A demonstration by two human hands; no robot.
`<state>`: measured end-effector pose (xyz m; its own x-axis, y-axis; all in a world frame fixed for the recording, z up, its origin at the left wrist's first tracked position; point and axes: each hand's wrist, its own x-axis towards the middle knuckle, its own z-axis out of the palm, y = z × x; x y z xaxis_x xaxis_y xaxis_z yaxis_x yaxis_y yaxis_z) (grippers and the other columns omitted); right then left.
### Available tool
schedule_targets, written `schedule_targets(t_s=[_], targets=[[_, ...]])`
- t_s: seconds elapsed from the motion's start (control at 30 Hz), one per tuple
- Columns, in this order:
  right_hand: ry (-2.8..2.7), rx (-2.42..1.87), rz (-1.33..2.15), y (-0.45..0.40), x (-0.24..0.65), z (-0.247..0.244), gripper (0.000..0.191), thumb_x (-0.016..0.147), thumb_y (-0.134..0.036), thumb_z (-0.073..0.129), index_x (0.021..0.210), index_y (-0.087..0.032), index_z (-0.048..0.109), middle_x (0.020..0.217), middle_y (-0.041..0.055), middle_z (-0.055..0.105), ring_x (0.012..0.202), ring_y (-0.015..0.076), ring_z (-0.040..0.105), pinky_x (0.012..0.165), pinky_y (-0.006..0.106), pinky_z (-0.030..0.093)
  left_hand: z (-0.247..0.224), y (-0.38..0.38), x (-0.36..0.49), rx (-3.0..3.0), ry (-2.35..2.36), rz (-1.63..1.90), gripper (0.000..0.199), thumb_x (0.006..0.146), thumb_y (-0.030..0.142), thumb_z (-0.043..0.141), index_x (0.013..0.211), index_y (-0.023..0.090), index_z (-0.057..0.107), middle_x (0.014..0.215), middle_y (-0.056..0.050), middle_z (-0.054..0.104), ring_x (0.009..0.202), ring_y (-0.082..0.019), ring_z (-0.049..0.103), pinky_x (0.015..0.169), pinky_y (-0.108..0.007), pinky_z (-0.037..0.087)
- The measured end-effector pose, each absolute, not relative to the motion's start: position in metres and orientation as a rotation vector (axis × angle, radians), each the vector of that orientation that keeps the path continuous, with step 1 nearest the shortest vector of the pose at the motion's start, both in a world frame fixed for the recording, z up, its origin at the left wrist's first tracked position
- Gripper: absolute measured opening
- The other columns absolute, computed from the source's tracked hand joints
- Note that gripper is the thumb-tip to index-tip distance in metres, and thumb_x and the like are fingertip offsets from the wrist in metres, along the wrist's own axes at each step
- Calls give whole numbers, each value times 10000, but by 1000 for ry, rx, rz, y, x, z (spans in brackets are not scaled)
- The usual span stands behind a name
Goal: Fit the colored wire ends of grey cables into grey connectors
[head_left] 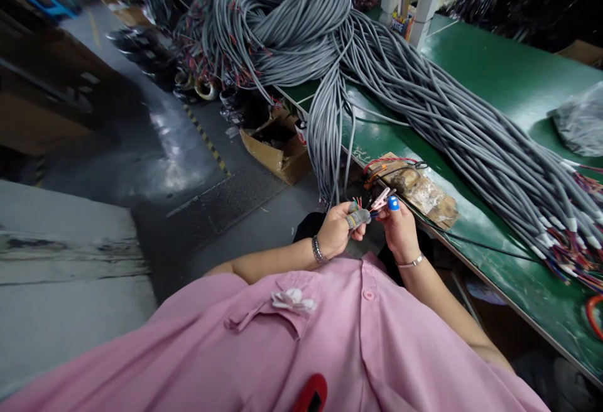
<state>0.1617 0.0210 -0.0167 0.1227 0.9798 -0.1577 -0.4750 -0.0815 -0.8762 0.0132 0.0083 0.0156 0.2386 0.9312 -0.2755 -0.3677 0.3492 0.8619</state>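
Note:
Close in front of my body, my left hand (335, 231) is closed round a bundle of thin coloured wires (357, 203), with red and green ends sticking up. A grey knitted cover (358, 218) sits on its thumb. My right hand (400, 231) faces it, fingers pinched together at the dark wires between the two hands. A bright blue cover (393, 203) wraps its thumb tip. Just beyond the fingertips is a pale pink clip-like piece (380, 198); whether the right fingers touch it I cannot tell.
A thick pile of grey cables (282, 29) lies across the green table (490, 54), some hanging over its edge. By my right hand is a taped brown block (424, 195) with red and black leads. An open cardboard box (277, 151) stands on the floor below.

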Motion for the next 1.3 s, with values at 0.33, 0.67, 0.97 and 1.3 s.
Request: schedule_targets(t_s=[0.33, 0.67, 0.97, 1.3], targets=[[-460, -792, 1651, 31, 159, -20, 371, 744, -580, 713, 832, -221, 674, 815, -3, 680, 676, 122, 593, 633, 254, 507, 7, 13, 16, 760, 943, 1020, 341, 694, 421, 749, 691, 164, 524, 520, 24, 598, 396, -76, 499, 381, -182, 386], [-439, -759, 1658, 30, 158, -19, 399, 761, -632, 666, 810, -237, 668, 800, -3, 675, 683, 126, 586, 613, 252, 485, 3, 12, 14, 797, 956, 1000, 330, 699, 418, 739, 690, 154, 541, 510, 19, 594, 380, -76, 496, 371, -181, 384], [-478, -714, 1808, 27, 170, -15, 424, 791, -657, 609, 840, -242, 680, 881, 9, 713, 722, 120, 632, 643, 242, 524, 8, 7, 9, 811, 940, 1060, 381, 678, 443, 779, 709, 157, 529, 509, 36, 586, 376, -69, 477, 375, -191, 408], [-467, -822, 1670, 26, 166, -13, 328, 760, -535, 721, 811, -214, 676, 751, -13, 686, 641, 102, 609, 591, 217, 525, 11, 12, 13, 851, 1014, 1117, 385, 686, 459, 770, 734, 166, 525, 523, 51, 578, 405, -68, 508, 387, -175, 426]])
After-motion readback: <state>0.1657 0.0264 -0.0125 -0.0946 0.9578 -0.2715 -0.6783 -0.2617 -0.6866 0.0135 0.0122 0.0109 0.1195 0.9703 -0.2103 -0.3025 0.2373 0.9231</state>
